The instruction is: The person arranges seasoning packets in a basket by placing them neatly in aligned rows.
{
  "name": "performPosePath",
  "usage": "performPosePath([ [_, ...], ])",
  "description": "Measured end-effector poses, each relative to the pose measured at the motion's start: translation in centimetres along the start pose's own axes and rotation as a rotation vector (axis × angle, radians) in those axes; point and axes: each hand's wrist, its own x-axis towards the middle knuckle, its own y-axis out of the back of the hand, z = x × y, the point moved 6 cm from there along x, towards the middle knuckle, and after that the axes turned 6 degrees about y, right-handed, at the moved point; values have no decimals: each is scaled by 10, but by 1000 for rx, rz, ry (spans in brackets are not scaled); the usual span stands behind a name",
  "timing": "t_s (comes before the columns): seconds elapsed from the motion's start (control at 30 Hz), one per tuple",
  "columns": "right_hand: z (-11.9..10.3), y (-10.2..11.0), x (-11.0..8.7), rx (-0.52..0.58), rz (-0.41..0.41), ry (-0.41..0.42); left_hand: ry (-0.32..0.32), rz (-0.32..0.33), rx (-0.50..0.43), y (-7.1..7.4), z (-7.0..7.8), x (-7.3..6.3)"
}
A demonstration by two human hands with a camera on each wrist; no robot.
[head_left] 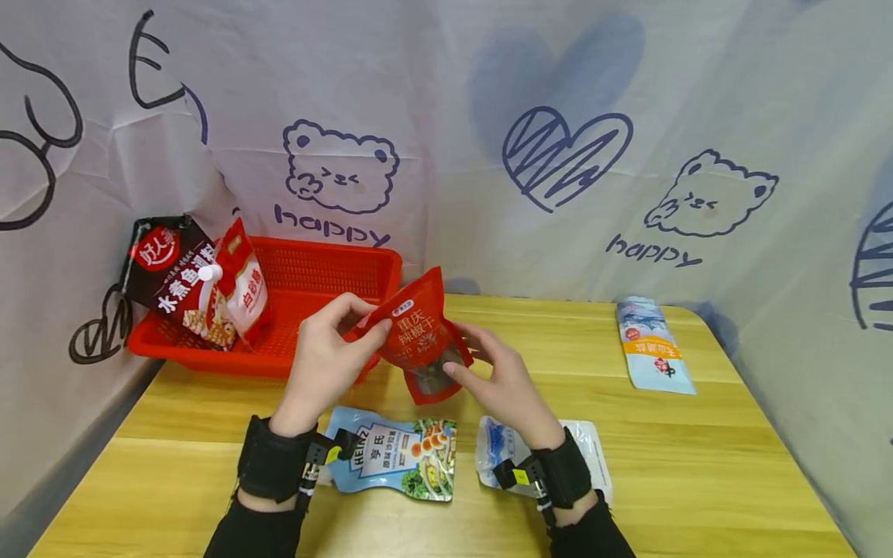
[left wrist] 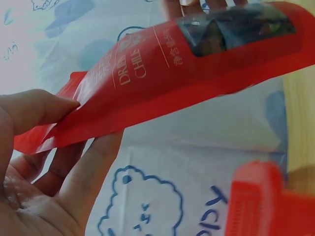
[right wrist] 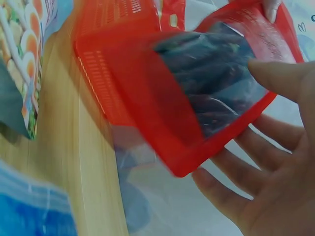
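Above the table, a red bag of dried chilies point(head_left: 417, 332) is held tilted between both hands. My left hand point(head_left: 333, 353) pinches its upper left end between thumb and fingers; the thumb point(left wrist: 44, 110) lies on the front in the left wrist view. At the lower right edge, my right hand point(head_left: 498, 380) grips the bag, thumb over the clear window point(right wrist: 211, 78) and fingers behind. Dark chilies show through that window. Below the hands lie a light blue Heinz pouch point(head_left: 391, 453) and a white-and-blue packet point(head_left: 589, 457), partly covered by the right wrist.
A red plastic basket point(head_left: 328, 252) stands at the back left. In it lean a black seasoning bag point(head_left: 163, 263) and a red-and-white sugar bag point(head_left: 244, 294) with a white cap. A blue-and-orange packet point(head_left: 652, 345) lies at the right. A printed cloth hangs behind the table.
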Motion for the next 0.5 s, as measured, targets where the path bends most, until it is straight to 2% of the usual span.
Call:
performPosePath([
  [0.23, -3, -7, 12, 70, 100, 20, -85, 135, 104, 33, 18, 9],
  [0.37, -1, -16, 19, 135, 108, -14, -114, 223, 165, 54, 26, 15],
  [0.5, 1, -30, 29, 155, 93, -50, -129, 302, 229, 74, 32, 24],
])
